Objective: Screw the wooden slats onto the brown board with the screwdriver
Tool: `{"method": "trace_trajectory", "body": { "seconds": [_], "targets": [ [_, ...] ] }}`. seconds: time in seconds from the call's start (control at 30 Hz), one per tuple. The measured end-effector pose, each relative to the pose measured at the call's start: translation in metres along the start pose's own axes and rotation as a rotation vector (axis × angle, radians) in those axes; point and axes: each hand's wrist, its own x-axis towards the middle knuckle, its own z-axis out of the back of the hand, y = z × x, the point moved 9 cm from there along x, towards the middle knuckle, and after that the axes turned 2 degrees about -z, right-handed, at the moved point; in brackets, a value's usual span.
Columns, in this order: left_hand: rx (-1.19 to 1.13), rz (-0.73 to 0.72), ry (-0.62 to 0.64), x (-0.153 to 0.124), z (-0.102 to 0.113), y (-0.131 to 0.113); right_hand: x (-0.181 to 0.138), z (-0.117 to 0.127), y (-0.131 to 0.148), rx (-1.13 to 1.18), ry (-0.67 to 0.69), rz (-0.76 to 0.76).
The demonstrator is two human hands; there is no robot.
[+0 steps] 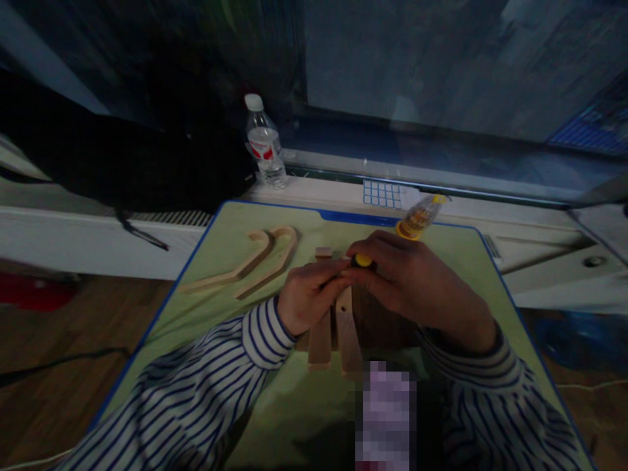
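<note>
My right hand (412, 281) is closed around a screwdriver (363, 260), whose yellow-and-black handle end points up toward me; its shaft is hidden. Fingertips of my left hand (314, 294) are pinched together just beside that handle, and what they hold is covered by the fingers. Below both hands lie two light wooden strips, a left strip (320, 343) and a right strip (349, 340) with a small hole. Both strips rest over a darker brown wooden board (387, 320). A short wooden end (323, 252) shows beyond my left fingers.
Two hook-shaped wooden pieces (275, 258) lie on the left of the green, blue-edged table (206, 261). A small yellow-capped bottle (420, 217) is at the far edge. A water bottle (265, 150) and a blue-gridded sheet (381, 194) are on the windowsill.
</note>
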Motion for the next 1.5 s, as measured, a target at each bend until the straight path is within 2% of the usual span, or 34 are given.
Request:
{"method": "trace_trajectory", "body": {
  "seconds": [0.3,0.5,0.73,1.07,1.33,1.5],
  "targets": [
    [-0.005,-0.005,-0.037,-0.001,0.003,0.002,0.001,-0.007,0.009,0.005,0.027,0.004],
    [-0.027,-0.002,-0.067,-0.002,0.002,0.006,-0.003,0.001,0.011,0.016,-0.041,0.045],
    [-0.007,-0.03,-0.15,-0.003,0.005,0.006,-0.004,0.004,0.015,0.062,-0.021,0.08],
    [-0.008,0.019,-0.105,-0.003,0.004,0.006,-0.002,0.004,0.015,-0.021,-0.038,0.057],
    [-0.097,0.052,0.031,-0.001,-0.006,0.006,0.0,0.002,0.011,-0.098,-0.057,0.011],
    [-0.094,0.07,-0.036,-0.004,-0.001,0.013,0.0,0.001,0.013,-0.092,-0.042,0.024]
  ]
}}
